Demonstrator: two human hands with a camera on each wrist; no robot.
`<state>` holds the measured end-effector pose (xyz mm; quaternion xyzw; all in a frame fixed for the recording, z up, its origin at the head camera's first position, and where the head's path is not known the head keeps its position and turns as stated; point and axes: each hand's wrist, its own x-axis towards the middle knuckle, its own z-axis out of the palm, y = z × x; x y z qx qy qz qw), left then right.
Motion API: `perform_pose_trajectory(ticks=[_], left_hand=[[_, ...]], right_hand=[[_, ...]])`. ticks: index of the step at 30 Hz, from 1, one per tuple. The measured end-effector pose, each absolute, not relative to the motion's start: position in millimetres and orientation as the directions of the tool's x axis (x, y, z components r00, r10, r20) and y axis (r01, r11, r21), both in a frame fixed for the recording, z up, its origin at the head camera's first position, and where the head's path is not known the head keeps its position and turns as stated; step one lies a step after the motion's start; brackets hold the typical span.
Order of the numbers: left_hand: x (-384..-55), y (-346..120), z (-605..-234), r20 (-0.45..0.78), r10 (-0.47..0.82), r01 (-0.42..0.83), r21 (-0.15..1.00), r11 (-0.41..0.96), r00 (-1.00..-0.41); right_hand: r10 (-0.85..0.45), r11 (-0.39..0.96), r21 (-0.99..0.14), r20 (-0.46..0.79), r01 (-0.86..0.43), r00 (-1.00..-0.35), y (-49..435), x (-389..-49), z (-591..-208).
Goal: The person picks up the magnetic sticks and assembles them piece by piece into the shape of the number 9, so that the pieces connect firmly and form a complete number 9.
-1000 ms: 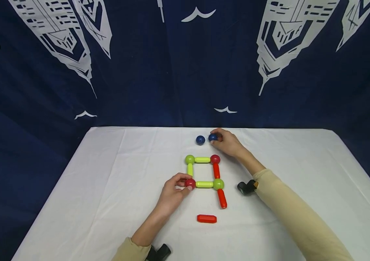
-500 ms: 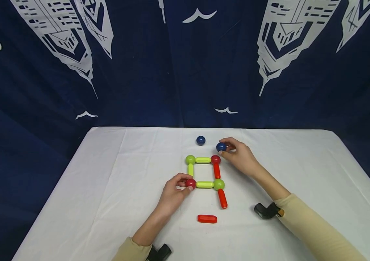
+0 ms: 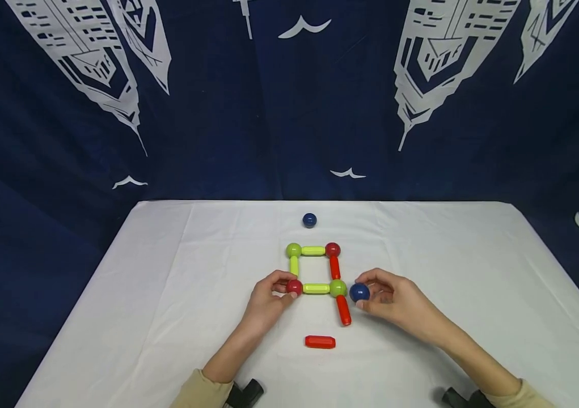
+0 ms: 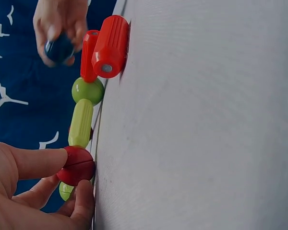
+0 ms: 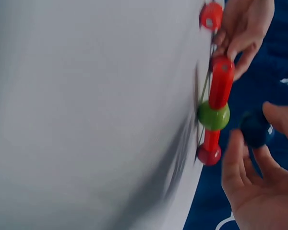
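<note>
My left hand [image 3: 267, 303] pinches the red ball [image 3: 294, 287] at the near left corner of a square of balls and rods. Between the thumb and fingers of my right hand [image 3: 401, 300] is a blue ball [image 3: 359, 292], held just right of the green ball [image 3: 338, 288] at the near right corner. From that green ball a red rod [image 3: 343, 310] sticks out toward me. The far corners are a green ball [image 3: 294, 250] and another red ball [image 3: 332, 250]. A yellow-green rod [image 4: 80, 123] joins the two near corners in the left wrist view.
A loose red rod [image 3: 320, 341] lies on the white tablecloth [image 3: 207, 272], nearer me than the square. Beyond the square sits a second blue ball [image 3: 309, 220]. A dark blue patterned curtain [image 3: 289, 113] hangs behind the table's far edge.
My right hand has carried one blue ball from the far side of the table toward me, to beside the near right corner. My left hand stays on its red ball.
</note>
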<state>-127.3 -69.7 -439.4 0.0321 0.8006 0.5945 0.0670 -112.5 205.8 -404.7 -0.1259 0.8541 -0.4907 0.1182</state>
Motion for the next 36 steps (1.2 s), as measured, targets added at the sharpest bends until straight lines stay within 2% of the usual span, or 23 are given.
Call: perform_pose_trajectory(ticks=[4, 10, 16, 20, 27, 36], left_hand=[[-129, -69, -440, -0.053, 0.138, -0.011, 0.957, 0.29, -0.989], [-131, -69, -439, -0.046, 0.144, 0.0, 0.952, 0.307, -0.988], [-131, -68, -438, -0.052, 0.162, -0.003, 0.957, 0.29, -0.985], [-133, -68, -439, -0.056, 0.163, -0.007, 0.959, 0.282, -0.985], [-135, -69, -440, -0.05, 0.156, -0.007, 0.964, 0.266, -0.986], [-132, -69, -438, -0.038, 0.139, 0.007, 0.951, 0.309, -0.99]], right_hand=[[-0.419, 0.477, -0.877, -0.171, -0.056, -0.892, 208, -89, -407], [-0.497, 0.496, -0.85, -0.111, -0.176, -0.861, 204, -75, -417], [-0.523, 0.517, -0.828, -0.105, -0.217, -0.846, 199, -76, -425], [-0.545, 0.485, -0.842, -0.079, -0.237, -0.835, 198, -76, -427], [-0.562, 0.434, -0.879, -0.092, -0.197, -0.822, 196, -78, -429], [-0.535, 0.477, -0.863, -0.132, -0.169, -0.834, 193, -78, -433]])
